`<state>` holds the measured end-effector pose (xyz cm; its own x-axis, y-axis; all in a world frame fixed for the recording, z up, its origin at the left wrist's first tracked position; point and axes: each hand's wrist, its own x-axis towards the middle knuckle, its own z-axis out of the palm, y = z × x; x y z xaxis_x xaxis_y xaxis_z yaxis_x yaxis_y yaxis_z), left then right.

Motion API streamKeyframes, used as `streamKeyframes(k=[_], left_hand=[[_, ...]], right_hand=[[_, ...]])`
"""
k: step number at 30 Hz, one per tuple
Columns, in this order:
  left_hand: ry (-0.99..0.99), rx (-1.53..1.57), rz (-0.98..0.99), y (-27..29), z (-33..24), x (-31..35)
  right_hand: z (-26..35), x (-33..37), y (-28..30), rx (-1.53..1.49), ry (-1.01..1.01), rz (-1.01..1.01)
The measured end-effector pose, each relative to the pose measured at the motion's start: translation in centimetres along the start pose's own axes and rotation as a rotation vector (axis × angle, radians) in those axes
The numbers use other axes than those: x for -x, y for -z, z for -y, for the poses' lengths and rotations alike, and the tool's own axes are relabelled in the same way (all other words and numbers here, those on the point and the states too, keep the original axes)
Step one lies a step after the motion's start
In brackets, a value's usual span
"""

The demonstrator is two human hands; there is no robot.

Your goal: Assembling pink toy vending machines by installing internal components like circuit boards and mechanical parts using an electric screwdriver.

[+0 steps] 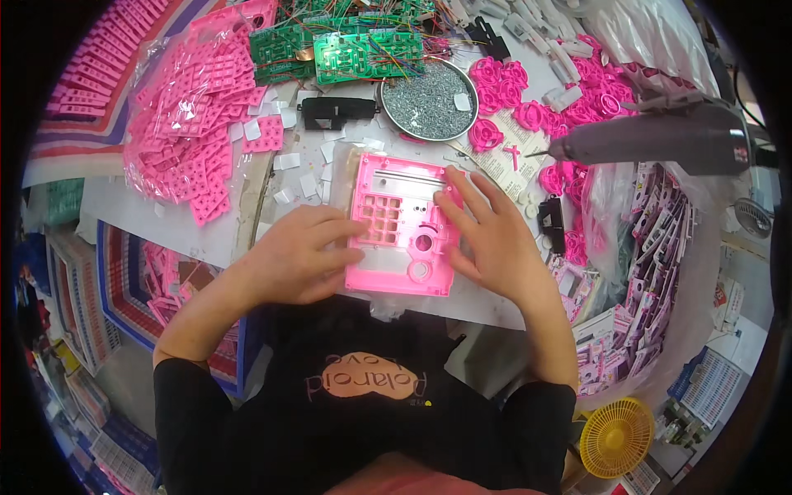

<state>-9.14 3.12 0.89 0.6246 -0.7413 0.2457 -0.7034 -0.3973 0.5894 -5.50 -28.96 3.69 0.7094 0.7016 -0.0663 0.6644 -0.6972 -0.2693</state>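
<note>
A pink plastic housing (393,262) with a grid of square holes and round openings lies in front of me, its ribbed inside facing up. My left hand (304,254) holds its left edge, thumb low and fingers over the side wall. On the opposite edge, my right hand (493,235) grips with spread fingertips over the rim. Beyond the housing stands a round dish of small silvery screws (427,101). A black plastic box-like part (337,113) rests left of that dish. From the right, a grey electric screwdriver (652,142) points its bit toward the work area.
Pink keypad pieces (194,115) are heaped in a plastic bag at left. Green circuit boards (367,56) with wires lie at the back. Pink round parts (499,85) fill the back right. A bag of printed parts (643,289) and a yellow basket (616,437) are at right.
</note>
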Motion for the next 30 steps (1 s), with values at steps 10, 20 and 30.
streamKeyframes(k=[10,20,30], left_hand=[[0.041,-0.071,-0.118,-0.9,-0.8,-2.3],[0.090,-0.087,0.017,-3.2,-1.7,-3.0],[0.341,0.377,-0.224,-2.6,-3.4,-5.9]], right_hand=[[0.5,-0.1,-5.3,-0.113,-0.016,-0.223],[-8.8,4.1,-1.9,-0.056,-0.583,-0.375],[-2.7,1.2,0.0,-0.341,-0.054,-0.432]])
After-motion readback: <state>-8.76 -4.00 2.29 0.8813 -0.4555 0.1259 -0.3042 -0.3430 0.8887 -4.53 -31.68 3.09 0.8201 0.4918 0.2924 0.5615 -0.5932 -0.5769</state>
